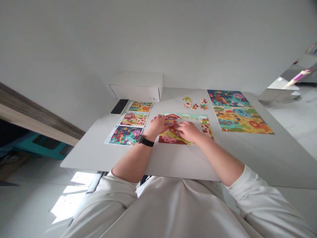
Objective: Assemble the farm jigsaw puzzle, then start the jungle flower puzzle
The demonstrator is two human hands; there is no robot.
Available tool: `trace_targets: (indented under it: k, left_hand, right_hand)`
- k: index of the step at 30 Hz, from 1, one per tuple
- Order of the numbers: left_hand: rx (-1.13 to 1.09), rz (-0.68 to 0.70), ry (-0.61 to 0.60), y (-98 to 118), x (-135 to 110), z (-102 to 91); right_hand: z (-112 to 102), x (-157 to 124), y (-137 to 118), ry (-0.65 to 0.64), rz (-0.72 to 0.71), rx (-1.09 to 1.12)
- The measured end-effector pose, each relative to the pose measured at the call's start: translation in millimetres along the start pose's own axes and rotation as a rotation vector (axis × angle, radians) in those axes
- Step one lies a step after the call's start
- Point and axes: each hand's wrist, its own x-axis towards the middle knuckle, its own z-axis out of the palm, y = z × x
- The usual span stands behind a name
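Note:
A half-built farm jigsaw puzzle [195, 117] with a red barn lies on the white table [173, 158] in front of me. My left hand [158, 125], with a black watch on its wrist, rests on the puzzle's left part, fingers curled down onto a piece. My right hand [188, 130] lies beside it on the puzzle's middle, fingers pressed flat on the pieces. The fingertips of both hands meet near a small piece [170, 123]. Several loose pieces [195, 103] lie farther back.
Two finished colourful puzzles [237, 112] lie at the right. Three picture cards [131, 122] lie at the left, next to a black phone [119, 106]. A white box [137, 86] stands at the back against the wall.

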Motion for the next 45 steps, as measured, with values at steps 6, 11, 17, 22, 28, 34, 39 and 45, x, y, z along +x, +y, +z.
trace_targets:
  k: [6,11,17,22,28,34,39,45]
  left_hand:
    - [0.032,-0.030,-0.005,2.7,1.8,0.8]
    - [0.075,-0.037,0.018,7.3,0.4,2.9]
    - [0.125,-0.040,0.018,6.2,2.5,2.6]
    - [0.128,-0.004,0.003,1.1,3.2,7.2]
    - [0.127,-0.015,0.016,-1.2,5.7,13.4]
    - [0.148,-0.061,-0.018,1.2,12.7,9.8]
    - [0.146,-0.058,0.021,-3.0,17.0,14.2]
    - [-0.234,-0.036,0.295,-26.4,26.3,15.7]
  right_hand:
    - [-0.3,-0.7,3.3,-0.013,0.016,0.022]
    - [-4.5,1.0,-1.6,-0.054,0.030,0.004]
    - [-8.9,2.4,-5.5,-0.089,0.058,0.004]
    - [-9.7,3.7,-5.8,-0.117,0.076,0.033]
    - [-8.5,1.6,4.4,-0.020,0.074,0.181]
    - [-33.8,-5.6,32.5,0.333,0.190,0.360]
    - [-49.4,-20.4,78.3,0.493,0.385,0.367]
    - [-42.0,-54.2,141.5,0.631,0.819,0.374]
